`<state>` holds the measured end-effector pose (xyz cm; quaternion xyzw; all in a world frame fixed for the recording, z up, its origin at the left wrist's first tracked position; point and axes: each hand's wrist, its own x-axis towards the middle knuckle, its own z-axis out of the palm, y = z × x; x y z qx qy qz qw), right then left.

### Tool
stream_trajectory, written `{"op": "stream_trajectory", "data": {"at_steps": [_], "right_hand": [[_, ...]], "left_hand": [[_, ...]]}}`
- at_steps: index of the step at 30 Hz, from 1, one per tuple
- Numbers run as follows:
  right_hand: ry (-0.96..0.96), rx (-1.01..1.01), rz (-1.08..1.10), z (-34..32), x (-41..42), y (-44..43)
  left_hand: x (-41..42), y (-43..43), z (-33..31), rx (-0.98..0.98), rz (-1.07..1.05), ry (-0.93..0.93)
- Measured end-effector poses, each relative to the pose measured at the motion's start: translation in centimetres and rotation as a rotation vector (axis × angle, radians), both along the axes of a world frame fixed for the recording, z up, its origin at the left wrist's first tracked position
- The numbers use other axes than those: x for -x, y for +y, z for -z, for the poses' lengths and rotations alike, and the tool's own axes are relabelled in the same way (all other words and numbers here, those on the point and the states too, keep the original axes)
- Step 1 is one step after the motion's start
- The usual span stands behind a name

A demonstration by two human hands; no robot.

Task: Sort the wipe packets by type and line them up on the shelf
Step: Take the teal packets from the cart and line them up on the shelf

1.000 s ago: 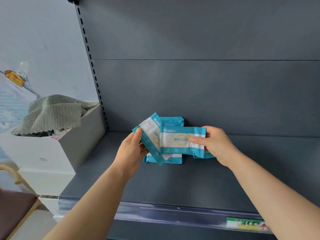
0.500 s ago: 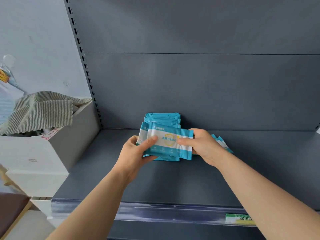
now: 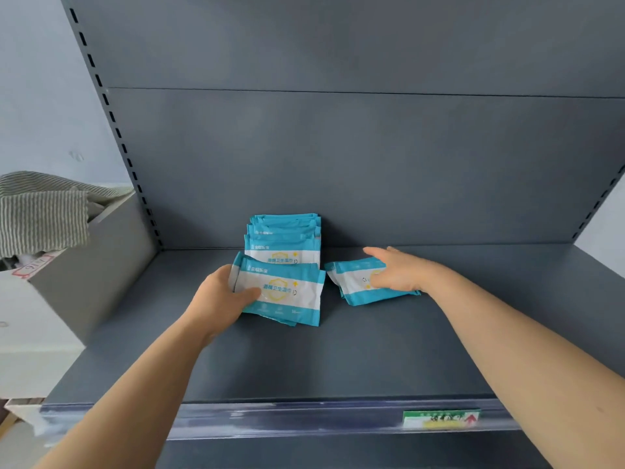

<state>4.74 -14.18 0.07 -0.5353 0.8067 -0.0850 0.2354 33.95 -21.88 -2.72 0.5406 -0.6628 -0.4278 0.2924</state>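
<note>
the left hand grips a small stack of teal-and-white plastic wipe packets by its left edge, thumb on top, low at the middle of the dark grey metal shelf. just behind it, a row of matching packets stands overlapped against the back panel. the right hand lies flat, fingers straight, on a slanted pile of teal-and-white packets, just right of the stack and apart from it. a striped grey cloth drapes over a white box beside the shelf.
</note>
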Motion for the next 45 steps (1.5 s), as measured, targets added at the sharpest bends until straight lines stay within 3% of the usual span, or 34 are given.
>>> {"op": "stream_trajectory", "data": {"at_steps": [8, 13, 19, 24, 30, 34, 40, 45], "right_hand": [[0.102, -0.102, -0.109, -0.1, 1.0, 0.1], [0.092, -0.135, -0.039, 0.9, 0.2, -0.8], [0.140, -0.080, -0.033, 1.0, 0.6, -1.1], [-0.242, 0.137, -0.006, 0.1, 1.6, 0.9], [-0.470, 0.382, -0.033, -0.8, -0.2, 2.8], [-0.406, 0.428, -0.061, -0.5, -2.7, 2.1], [-0.383, 0.481, -0.007, 0.7, -5.7, 0.0], [-0.548, 0.484, 0.003, 1.0, -7.1, -0.6]], "left_hand": [[0.3, -0.6, -0.7, -0.046, 0.051, -0.119], [0.1, -0.6, -0.9, -0.075, 0.072, -0.108], [0.8, -0.2, -0.6, 0.184, -0.112, 0.036], [1.8, -0.5, -0.1, 0.169, -0.158, 0.099], [1.4, -0.8, 1.4, 0.332, -0.255, 0.066], [1.2, -0.4, 1.5, 0.418, -0.304, -0.024], [0.1, -0.8, 2.1, 0.242, -0.148, 0.178], [-1.0, -0.7, 2.0, 0.215, -0.062, 0.176]]}}
